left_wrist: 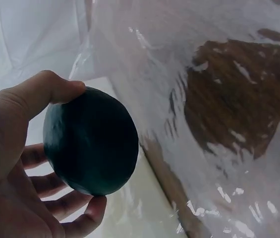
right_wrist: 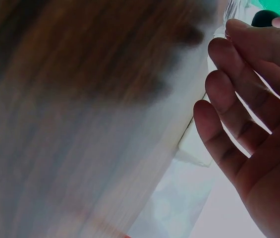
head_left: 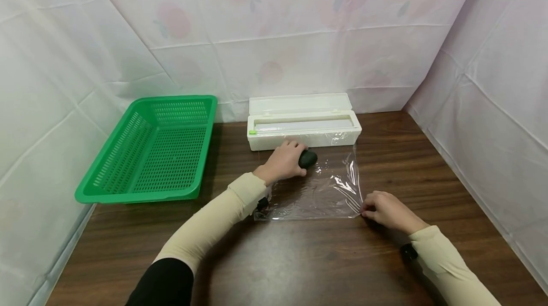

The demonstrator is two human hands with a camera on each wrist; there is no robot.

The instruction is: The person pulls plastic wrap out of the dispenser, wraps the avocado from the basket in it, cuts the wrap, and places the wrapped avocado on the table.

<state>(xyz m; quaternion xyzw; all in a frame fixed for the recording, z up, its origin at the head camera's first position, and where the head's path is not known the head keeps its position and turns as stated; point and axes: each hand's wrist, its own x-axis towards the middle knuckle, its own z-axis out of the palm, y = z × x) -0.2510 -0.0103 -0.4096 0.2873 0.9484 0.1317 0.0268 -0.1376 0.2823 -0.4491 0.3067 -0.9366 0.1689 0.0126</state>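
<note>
Nearest to us, the wood-grain tabletop (head_left: 274, 268) is lying bare along its front strip. Just beyond, at the right, our right hand (head_left: 387, 208) is pinching the near right corner of the clear film (head_left: 317, 196) between thumb and forefinger; the other fingers are lying loosely bent, as the right wrist view is showing. We are judging that this grip is anchoring the corner, since thin film is apt to fold back or cling to itself.

Farther in, our left hand (head_left: 282, 161) is grasping a dark green rounded object (head_left: 308, 159), thumb on one side and fingers curling round the other. The object is sitting over the film, close to the box front; whether it is touching the film, we cannot tell. The side grip is presumably serving to steady a smooth, roundish body that could roll.

Behind it, a white box (head_left: 274, 143) is standing with its lid (head_left: 299, 103) raised, leaving the roll (head_left: 304, 125) exposed. The film is running over the box's front toward us, so the box is probably facing this way for straight dispensing.

At the left, a green basket (head_left: 141, 197) is resting apart, likely leaving working room. Pale cloth (head_left: 274, 25) is hanging behind everything.
</note>
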